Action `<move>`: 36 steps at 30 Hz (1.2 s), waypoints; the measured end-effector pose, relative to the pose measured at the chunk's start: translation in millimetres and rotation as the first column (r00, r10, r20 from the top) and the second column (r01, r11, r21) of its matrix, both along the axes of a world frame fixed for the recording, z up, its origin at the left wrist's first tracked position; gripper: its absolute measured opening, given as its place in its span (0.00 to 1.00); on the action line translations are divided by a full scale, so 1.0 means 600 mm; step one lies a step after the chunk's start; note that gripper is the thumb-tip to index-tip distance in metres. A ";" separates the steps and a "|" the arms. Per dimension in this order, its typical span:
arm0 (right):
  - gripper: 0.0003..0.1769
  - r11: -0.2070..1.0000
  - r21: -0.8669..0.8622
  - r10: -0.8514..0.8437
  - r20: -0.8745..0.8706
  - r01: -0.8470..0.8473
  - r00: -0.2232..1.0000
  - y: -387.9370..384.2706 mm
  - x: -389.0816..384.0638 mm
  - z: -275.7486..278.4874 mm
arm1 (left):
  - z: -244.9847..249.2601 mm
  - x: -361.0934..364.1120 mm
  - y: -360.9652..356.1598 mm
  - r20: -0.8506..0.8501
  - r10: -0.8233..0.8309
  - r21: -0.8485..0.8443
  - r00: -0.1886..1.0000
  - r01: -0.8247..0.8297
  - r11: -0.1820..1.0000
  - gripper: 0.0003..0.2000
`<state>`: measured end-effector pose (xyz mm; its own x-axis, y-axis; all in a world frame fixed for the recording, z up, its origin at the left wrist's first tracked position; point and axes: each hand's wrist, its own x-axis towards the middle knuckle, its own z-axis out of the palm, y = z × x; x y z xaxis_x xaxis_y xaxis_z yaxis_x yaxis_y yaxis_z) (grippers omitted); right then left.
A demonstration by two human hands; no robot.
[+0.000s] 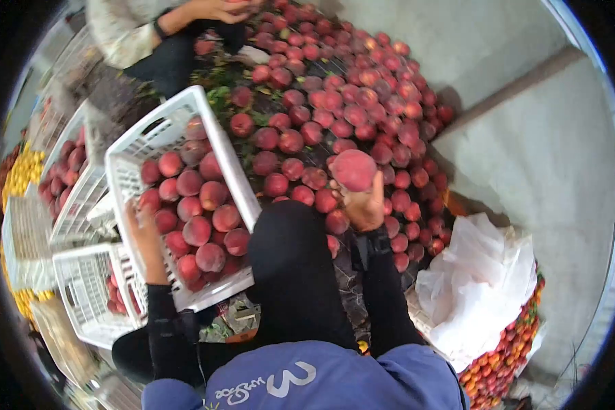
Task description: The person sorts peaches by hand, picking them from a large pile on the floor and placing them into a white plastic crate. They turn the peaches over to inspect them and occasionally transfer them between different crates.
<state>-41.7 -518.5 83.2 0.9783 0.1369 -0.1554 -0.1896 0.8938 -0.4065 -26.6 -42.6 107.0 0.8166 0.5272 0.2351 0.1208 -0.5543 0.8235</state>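
Observation:
My right hand (363,205) holds up a large red peach (353,169) over a big pile of peaches (348,102) spread on the floor. My left hand (143,239) rests on the near-left edge of a white plastic crate (225,160) that is filled with peaches (198,212); whether it grips the rim or a fruit I cannot tell. Black sleeves cover both my arms, and my black-clad knee (294,253) sits between the crate and the pile.
Another person's hand (219,8) and sleeve reach into the pile at the top. More white crates (82,198) with peaches stand at the left, an almost empty one (89,294) below. White plastic bags (478,280) lie at the right over small fruit. A grey wall stands behind.

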 end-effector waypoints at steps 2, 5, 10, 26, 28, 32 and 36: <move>0.43 0.995 -0.100 0.006 0.152 0.009 0.988 0.043 -0.004 0.099 | 0.080 -0.009 -0.113 0.110 -0.311 0.128 0.944 0.297 0.946 0.15; 0.43 0.881 -0.471 0.110 0.268 0.031 0.957 0.134 -0.019 0.225 | 0.180 -0.084 -0.226 0.120 -0.561 -0.655 0.819 0.490 0.576 0.17; 0.37 0.128 -0.914 0.539 0.389 0.384 0.747 0.306 -0.107 0.288 | 0.221 -0.207 -0.248 0.340 -0.403 -0.913 0.850 0.401 0.077 0.30; 0.26 0.440 -0.566 0.783 -0.138 -0.697 0.607 0.463 -0.132 0.127 | 0.187 -0.297 0.046 0.076 -0.686 -0.188 0.724 0.686 0.703 0.36; 0.24 0.463 -0.173 0.830 -0.258 -0.869 0.494 0.530 -0.141 0.131 | 0.134 -0.256 0.037 0.022 -0.768 -0.017 0.641 0.768 0.640 0.28; 0.27 0.501 -0.249 0.750 -0.353 -0.829 0.560 0.573 -0.157 0.078 | 0.071 -0.271 0.002 0.030 -0.434 0.117 0.900 0.428 0.896 0.26; 0.27 0.451 -0.188 0.786 -0.379 -0.872 0.488 0.566 -0.096 0.099 | 0.071 -0.238 0.053 0.167 -0.290 -0.428 0.942 0.334 0.840 0.20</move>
